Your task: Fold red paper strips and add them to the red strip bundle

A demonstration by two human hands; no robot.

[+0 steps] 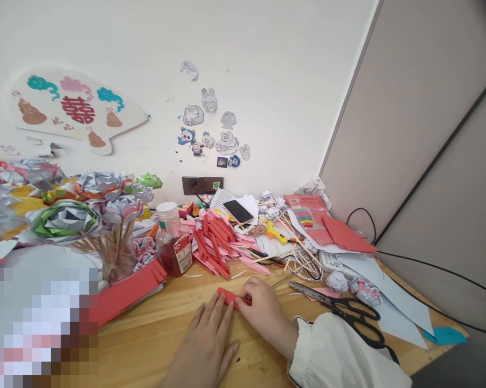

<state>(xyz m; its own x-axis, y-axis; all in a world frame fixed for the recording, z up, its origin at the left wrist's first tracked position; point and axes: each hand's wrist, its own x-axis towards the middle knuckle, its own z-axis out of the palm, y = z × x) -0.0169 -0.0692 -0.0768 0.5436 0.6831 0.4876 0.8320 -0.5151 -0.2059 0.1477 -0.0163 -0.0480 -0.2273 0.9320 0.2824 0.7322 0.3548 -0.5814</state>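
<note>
A small red paper strip lies on the wooden table under both of my hands. My left hand rests flat with its fingers stretched out, the fingertips on the strip's left part. At the strip's right end, my right hand has its thumb and fingers closed on the paper. Just beyond my hands is a heap of folded red and pink paper strips. To the left lies a stack of flat red paper strips.
Black-handled scissors lie right of my right hand, near a bead string. A jar of red liquid, a phone and a yellow glue gun stand or lie farther back. Paper flowers crowd the left.
</note>
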